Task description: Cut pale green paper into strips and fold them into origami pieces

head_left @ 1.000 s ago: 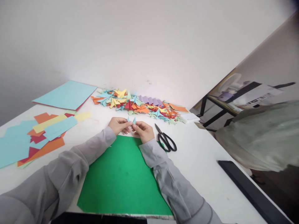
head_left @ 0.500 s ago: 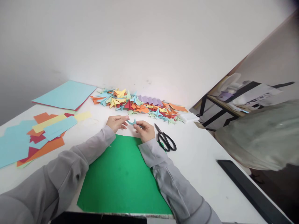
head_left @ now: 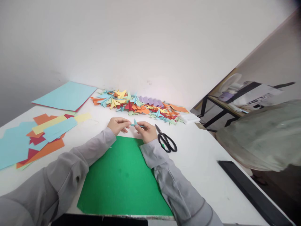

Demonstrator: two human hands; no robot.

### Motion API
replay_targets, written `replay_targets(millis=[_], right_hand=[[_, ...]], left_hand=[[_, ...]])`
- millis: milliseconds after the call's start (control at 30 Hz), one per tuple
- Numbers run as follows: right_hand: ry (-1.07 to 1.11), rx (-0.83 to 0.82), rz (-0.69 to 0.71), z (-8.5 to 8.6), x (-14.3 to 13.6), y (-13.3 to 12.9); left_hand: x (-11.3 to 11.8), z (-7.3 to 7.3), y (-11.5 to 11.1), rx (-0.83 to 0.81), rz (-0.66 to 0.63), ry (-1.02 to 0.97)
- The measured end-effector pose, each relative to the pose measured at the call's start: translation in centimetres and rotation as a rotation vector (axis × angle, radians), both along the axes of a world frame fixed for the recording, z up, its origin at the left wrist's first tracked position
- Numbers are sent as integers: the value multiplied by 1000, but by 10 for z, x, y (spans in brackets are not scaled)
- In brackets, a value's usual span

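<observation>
1. Small folded light-blue paper piece (head_left: 134, 122): twelve o'clock, just past the flat green sheet (head_left: 124, 175).
2. My right grip (head_left: 148, 131) pinches it; left grip (head_left: 116, 125), I can't tell.
3. Likely light, crushable; I'd hold creased edges.

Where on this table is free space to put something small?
Widest: the white tabletop between the scissors and the black strip. The green mat also looks bare between left sleeve and right sleeve. Crowded: the far edge, under the folded paper pile, and the left side, under coloured sheets.
</observation>
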State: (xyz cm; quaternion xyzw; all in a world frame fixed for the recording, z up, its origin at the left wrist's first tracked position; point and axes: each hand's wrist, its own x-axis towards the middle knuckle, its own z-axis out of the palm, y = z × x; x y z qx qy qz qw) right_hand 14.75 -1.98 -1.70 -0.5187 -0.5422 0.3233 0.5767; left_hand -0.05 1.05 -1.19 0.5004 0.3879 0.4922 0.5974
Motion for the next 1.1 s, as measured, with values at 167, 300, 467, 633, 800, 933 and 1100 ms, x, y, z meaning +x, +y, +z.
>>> replay_targets(millis=[167, 300, 467, 633, 800, 933, 1100], right_hand=[[68, -20, 12, 4, 0, 0], [98, -37, 11, 6, -1, -1], [104, -35, 8, 7, -2, -2], [107, -22, 16, 7, -2, -2], [84, -9, 16, 6, -1, -2], [67, 0, 7, 4, -1, -1], [65, 0, 11, 5, -1, -2]], left_hand=[[0, 1, -3, 107, 7, 106], [1, 1, -4, 132, 33, 117], [2, 1, -4, 96, 33, 151], [2, 3, -4, 62, 21, 149], [1, 3, -4, 50, -4, 131], [0, 3, -3, 52, -23, 112], [1, 5, -4, 29, -10, 106]])
